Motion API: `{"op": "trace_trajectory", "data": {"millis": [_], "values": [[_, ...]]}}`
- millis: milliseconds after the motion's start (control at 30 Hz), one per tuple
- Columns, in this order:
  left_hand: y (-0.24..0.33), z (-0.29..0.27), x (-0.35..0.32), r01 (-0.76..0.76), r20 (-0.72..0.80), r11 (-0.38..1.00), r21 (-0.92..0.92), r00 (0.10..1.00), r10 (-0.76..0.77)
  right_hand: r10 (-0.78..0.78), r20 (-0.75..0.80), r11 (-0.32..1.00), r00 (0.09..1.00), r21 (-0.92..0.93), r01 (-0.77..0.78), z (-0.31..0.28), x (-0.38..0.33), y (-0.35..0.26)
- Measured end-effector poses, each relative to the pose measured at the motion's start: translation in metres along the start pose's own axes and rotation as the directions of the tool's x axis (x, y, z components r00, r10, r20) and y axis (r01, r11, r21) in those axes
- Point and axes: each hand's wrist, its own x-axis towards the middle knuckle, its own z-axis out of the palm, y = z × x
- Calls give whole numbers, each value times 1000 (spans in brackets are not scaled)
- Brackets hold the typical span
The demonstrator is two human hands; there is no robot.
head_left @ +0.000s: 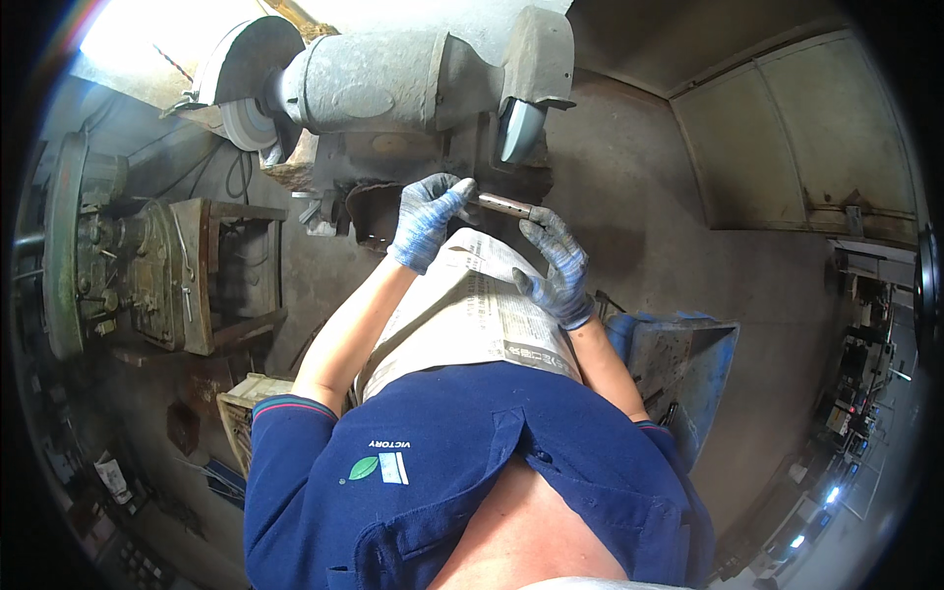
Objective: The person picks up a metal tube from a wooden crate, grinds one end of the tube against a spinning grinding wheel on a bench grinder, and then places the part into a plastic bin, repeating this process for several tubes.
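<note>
A slim metal tube [504, 205] with a row of small dark holes lies nearly level between my two gloved hands, below a bench grinder [374, 84]. My left hand [425, 221] pinches its left end. At the other end, the fingertips of my right hand [559, 264] curl against the tube, while the thumb stands apart, lower down. Both gloves are blue-grey knit with dark, dirty fingers. Newspaper [482, 305] covers my lap under the hands. The grinder's pale wheel [246, 125] shows at left, and a guard with a light-coloured shield [522, 132] is at right.
On the left stands a heavy green machine [147, 265] with a metal frame. A blue metal bin [688, 364] is close by my right arm, and a crate [241, 413] sits by my left elbow. Large metal panels [787, 138] rise at the far right.
</note>
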Motion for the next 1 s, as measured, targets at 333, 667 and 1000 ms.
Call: {"op": "trace_trajectory", "data": {"millis": [333,667,1000], "values": [[-32,-6,21,-124,65,991,57,991,121,278,-103,930,955,279,-241,10,-3,25],[-67,11,57,-73,-69,995,-63,995,68,354,-160,930,922,169,-327,12,-3,85],[-74,4,71,15,-153,1000,-19,988,-18,516,-130,785,847,468,-406,30,3,105]]}}
